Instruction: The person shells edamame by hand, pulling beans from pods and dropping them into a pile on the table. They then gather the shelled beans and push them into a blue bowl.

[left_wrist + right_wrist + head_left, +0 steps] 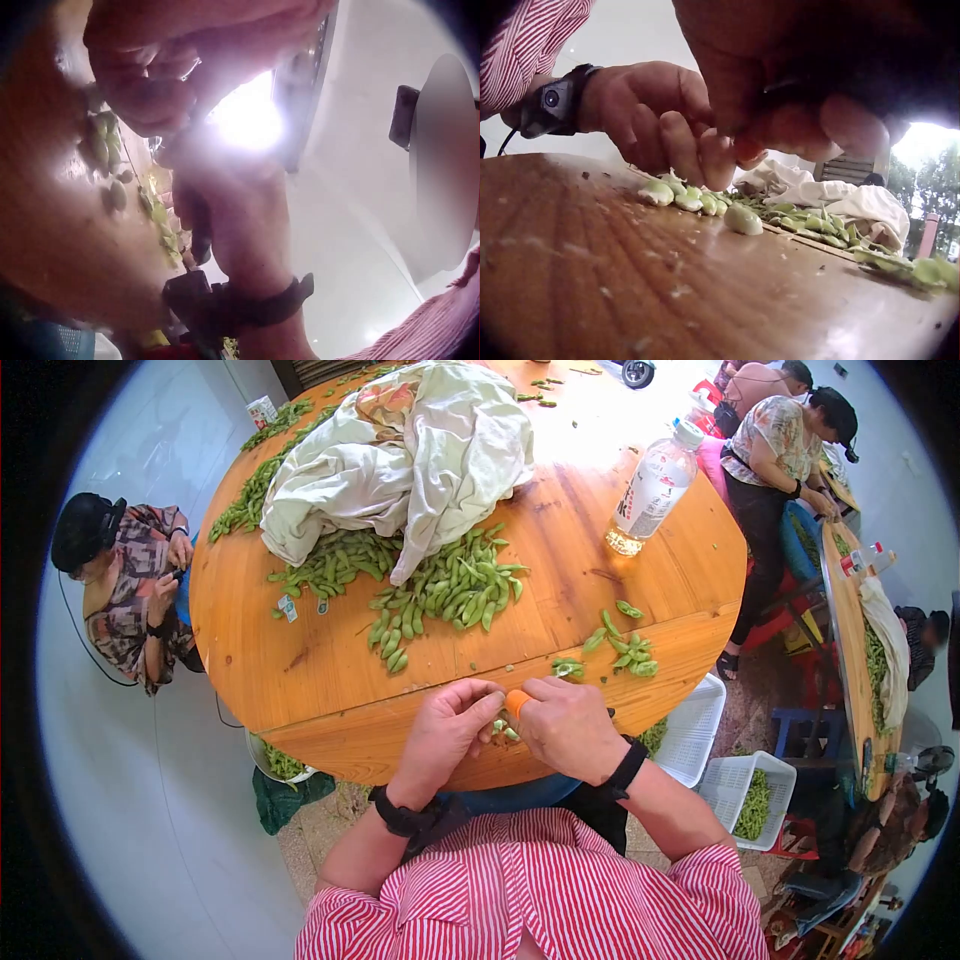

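My left hand (450, 725) and right hand (570, 730) meet fingertip to fingertip above the near edge of the wooden table (330, 745). Thumbs and forefingers pinch what looks like a small soybean pod, almost wholly hidden by the fingers. An orange finger cover (517, 703) wraps one right finger. Shelled green beans (742, 219) lie on the wood just below the hands, in a short row in the right wrist view. A few soybean pods (630, 650) sit beyond the right hand. A bigger heap of pods (455, 590) spreads farther back.
A crumpled pale cloth (440, 450) covers part of the heap. To the right stands a labelled plastic bottle (655, 490). White crates (690, 735) are on the floor at right. Other people sit at left and right, some at another table (850, 630).
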A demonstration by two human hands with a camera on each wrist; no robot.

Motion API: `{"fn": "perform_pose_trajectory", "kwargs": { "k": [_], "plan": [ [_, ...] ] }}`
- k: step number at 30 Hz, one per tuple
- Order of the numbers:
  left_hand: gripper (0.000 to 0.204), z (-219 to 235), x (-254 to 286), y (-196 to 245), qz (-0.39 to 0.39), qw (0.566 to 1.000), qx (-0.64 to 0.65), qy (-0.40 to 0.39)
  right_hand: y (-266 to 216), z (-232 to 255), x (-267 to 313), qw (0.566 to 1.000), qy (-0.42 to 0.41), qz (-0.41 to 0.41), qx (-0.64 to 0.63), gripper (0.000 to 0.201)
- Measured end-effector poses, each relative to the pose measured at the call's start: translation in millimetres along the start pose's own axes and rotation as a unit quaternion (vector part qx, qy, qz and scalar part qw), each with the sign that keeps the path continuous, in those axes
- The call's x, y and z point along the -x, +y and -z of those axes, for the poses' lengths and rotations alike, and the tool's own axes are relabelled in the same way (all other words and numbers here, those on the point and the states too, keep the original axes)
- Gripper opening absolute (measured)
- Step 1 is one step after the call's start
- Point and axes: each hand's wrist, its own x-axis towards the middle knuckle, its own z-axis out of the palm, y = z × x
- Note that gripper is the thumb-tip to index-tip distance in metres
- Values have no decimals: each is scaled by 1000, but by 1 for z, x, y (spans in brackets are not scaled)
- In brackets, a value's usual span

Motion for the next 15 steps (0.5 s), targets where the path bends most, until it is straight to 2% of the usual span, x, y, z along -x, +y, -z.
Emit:
{"fn": "perform_pose_trajectory", "kwargs": {
  "k": [4, 5, 6, 7, 8, 9, 10, 12, 13, 15],
  "plan": [
    [19, 4, -4, -7, -20, 999, -29, 4, 9, 4, -4, 999, -29, -28, 32, 11],
    [17, 7, -10, -15, -102, 990, -86, 37, 14, 3, -5, 999, -29, -27, 32, 11],
    [15, 8, -12, -17, -182, 970, -142, 70, 20, 1, -7, 996, -23, -76, 42, 16],
    [15, 12, -11, -16, -183, 970, -143, 70, 27, 0, -7, 991, -18, -125, 53, 21],
    [14, 16, -9, -11, -220, 929, -282, 97, 35, 0, -8, 991, -17, -125, 52, 21],
    [13, 17, -7, -7, -253, 866, -414, 122, 45, 2, -8, 986, -18, -151, 71, 21],
    [13, 16, -5, -5, -253, 866, -414, 122, 53, 4, -7, 980, -19, -176, 89, 20],
    [15, 14, 0, -3, -279, 819, -488, 119, 71, 8, -5, 976, -7, -194, 100, 18],
    [15, 13, 1, -4, -278, 818, -488, 121, 76, 10, -4, 970, 5, -215, 111, 17],
    [15, 9, 3, -6, -278, 842, -458, 60, 78, 18, -1, 968, 30, -212, 129, 12]
  ]
}}
